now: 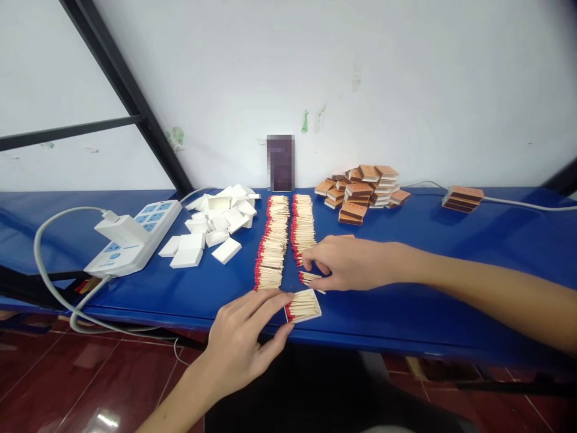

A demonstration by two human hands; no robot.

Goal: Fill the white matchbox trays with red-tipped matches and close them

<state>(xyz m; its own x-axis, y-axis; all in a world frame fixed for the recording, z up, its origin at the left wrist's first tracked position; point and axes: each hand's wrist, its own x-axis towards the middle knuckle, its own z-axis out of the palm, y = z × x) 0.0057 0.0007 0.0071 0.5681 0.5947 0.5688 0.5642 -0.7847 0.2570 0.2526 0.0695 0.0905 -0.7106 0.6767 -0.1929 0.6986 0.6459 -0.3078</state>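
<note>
My left hand (250, 331) grips the left end of a small white matchbox tray (319, 308) at the table's front edge. Red-tipped matches (301, 307) fill the tray. Just behind it, my right hand (342, 264) reaches in from the right, thumb and index finger apart over a small group of matches (311, 278) lying on the table. Two long rows of matches, a left row (273, 246) and a right row (303, 222), run back towards the wall, their red heads facing left.
White trays (219, 219) are heaped at the left beside a power strip (135, 240) with a plugged-in charger and cable. Orange-brown matchboxes (360, 189) are piled behind my right hand; a small stack (463, 198) stands farther right. A dark pixelated object (280, 162) leans on the wall.
</note>
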